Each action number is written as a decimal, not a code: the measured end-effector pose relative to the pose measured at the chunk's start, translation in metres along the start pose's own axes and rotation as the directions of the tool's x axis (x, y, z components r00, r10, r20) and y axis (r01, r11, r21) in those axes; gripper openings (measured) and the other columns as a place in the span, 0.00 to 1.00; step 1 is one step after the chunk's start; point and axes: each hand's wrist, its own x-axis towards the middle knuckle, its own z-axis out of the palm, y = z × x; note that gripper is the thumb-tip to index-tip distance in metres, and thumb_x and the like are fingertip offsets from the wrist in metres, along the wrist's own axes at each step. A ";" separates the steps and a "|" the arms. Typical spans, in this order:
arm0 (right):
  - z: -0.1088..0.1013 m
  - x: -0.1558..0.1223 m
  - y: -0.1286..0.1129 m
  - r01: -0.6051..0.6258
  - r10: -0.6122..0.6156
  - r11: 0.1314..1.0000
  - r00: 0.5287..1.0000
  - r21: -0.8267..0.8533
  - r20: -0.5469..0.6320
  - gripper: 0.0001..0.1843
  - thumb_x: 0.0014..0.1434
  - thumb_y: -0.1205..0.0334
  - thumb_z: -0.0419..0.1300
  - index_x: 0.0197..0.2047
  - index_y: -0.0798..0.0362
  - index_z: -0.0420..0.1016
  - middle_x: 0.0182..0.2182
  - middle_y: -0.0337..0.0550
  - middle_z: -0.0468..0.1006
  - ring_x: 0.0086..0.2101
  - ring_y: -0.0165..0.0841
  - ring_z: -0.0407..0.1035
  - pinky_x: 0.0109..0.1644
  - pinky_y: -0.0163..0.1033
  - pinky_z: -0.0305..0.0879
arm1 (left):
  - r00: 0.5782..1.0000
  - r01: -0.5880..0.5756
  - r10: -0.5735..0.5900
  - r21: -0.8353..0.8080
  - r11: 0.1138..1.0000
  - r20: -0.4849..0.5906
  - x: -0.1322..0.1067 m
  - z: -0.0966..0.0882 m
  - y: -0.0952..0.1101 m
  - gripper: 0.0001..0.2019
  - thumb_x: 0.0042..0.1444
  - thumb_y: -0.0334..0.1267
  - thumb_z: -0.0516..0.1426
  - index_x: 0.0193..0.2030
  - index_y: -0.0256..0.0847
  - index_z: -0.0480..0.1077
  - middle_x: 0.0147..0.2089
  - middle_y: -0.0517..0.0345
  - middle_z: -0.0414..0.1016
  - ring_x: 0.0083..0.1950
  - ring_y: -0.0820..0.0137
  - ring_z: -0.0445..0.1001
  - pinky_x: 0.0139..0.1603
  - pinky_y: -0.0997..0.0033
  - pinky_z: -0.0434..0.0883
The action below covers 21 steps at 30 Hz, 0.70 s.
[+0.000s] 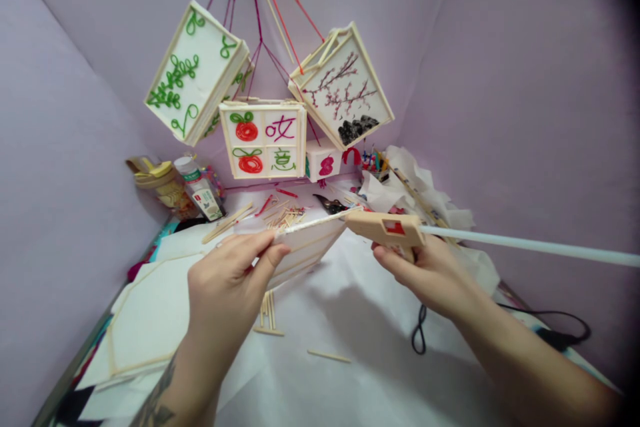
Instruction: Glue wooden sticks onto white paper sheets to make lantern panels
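My left hand (240,273) pinches the near left corner of a white paper panel (310,247) framed with thin wooden sticks, holding it tilted above the table. My right hand (430,273) is wrapped round a beige hot glue gun (385,227). A long pale glue stick (530,245) sticks out of the gun's back end. The gun's nozzle is at the panel's far right corner; whether it touches is too small to tell. A whitish line, perhaps glue, runs along the panel's top edge.
Decorated paper lanterns (263,140) hang on strings at the back. Loose wooden sticks (329,355) lie on the white-covered table (380,373). Pliers (330,204) lie behind the panel. At left stand a bottle (200,187) and a lidded cup (165,187); a black cable (419,333) hangs below the gun.
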 end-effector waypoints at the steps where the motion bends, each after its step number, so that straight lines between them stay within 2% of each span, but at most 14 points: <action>1: 0.000 0.000 0.000 0.001 -0.001 1.000 1.000 -0.003 0.000 0.12 0.57 0.53 0.57 0.39 0.53 0.70 0.24 0.36 0.63 0.24 0.31 0.58 0.25 0.36 0.55 | 1.000 -0.002 0.002 0.003 1.000 0.001 0.000 0.000 0.000 0.04 0.58 0.37 0.63 0.40 0.42 0.78 0.37 0.60 0.82 0.34 0.72 0.79 0.38 0.74 0.75; 7: -0.001 -0.001 0.005 -0.052 0.052 0.999 0.997 -0.008 -0.054 0.13 0.57 0.51 0.57 0.36 0.53 0.69 0.22 0.35 0.60 0.23 0.30 0.56 0.24 0.36 0.54 | 1.000 -0.021 0.021 -0.009 1.000 0.004 0.001 0.000 0.001 0.03 0.58 0.35 0.63 0.39 0.41 0.78 0.36 0.61 0.82 0.34 0.73 0.79 0.42 0.75 0.75; 21: 0.000 0.001 0.001 -0.013 0.013 1.000 1.000 -0.013 -0.021 0.12 0.56 0.52 0.57 0.36 0.53 0.70 0.23 0.36 0.62 0.23 0.30 0.57 0.24 0.36 0.55 | 1.000 -0.008 0.008 0.012 1.000 0.006 0.001 0.000 0.000 0.05 0.59 0.37 0.62 0.39 0.40 0.78 0.36 0.59 0.82 0.33 0.73 0.78 0.40 0.75 0.75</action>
